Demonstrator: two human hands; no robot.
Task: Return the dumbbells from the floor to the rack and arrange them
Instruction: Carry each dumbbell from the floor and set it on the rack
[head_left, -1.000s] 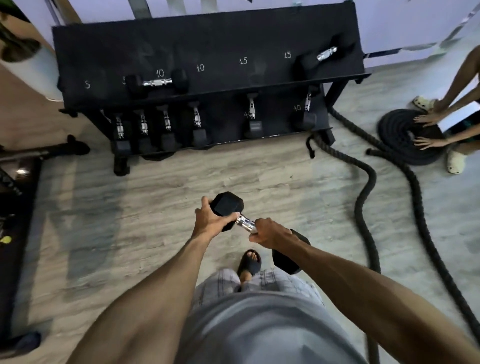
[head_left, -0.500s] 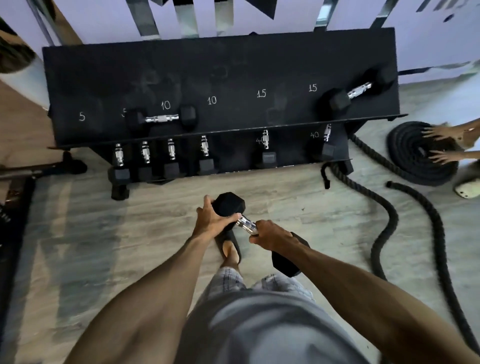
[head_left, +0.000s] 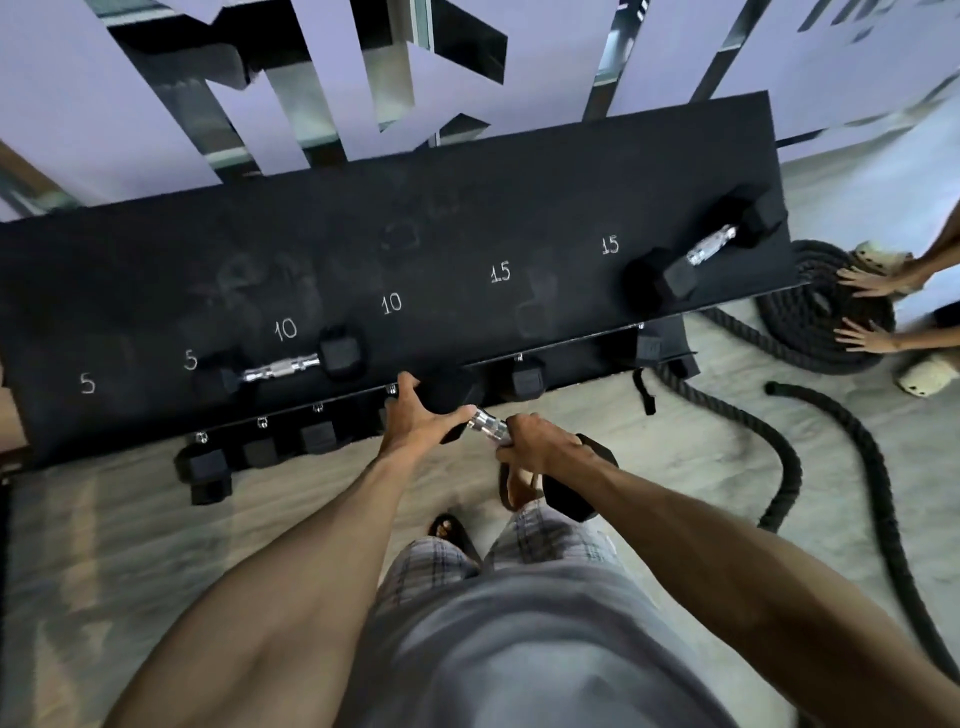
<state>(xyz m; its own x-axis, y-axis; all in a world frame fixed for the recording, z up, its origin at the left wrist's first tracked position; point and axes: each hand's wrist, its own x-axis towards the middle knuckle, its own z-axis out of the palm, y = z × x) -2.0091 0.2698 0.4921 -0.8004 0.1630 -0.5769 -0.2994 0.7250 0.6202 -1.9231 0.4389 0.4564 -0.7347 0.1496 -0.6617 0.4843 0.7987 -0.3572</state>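
**Carrying the dumbbell to its marked slot on the rack**

A black hex-headed dumbbell with a chrome handle (head_left: 485, 427) is held in the air at the front edge of the black flat-topped rack (head_left: 363, 249), its far head just over that edge and its near head lower, toward the person's legs. The left hand (head_left: 421, 423) cups the far head, fingers spread around it; the right hand (head_left: 535, 449) is clenched around the handle close to the near head.

On the rack's top shelf, chalked numbers mark the slots. A smaller black dumbbell (head_left: 283, 366) lies crosswise beside a "10" mark, and another black dumbbell (head_left: 709, 249) lies slanted at the rack's right end. More dumbbells sit on the lower shelf under the front edge.

To do this well, I would judge: lift the near head level before sliding forward, so the far head does not catch the rack's edge. Its weight marking cannot be read, so check it against the chalked numbers. Set it down gently, handle pointing front to back, and clear fingers from beneath the head first.
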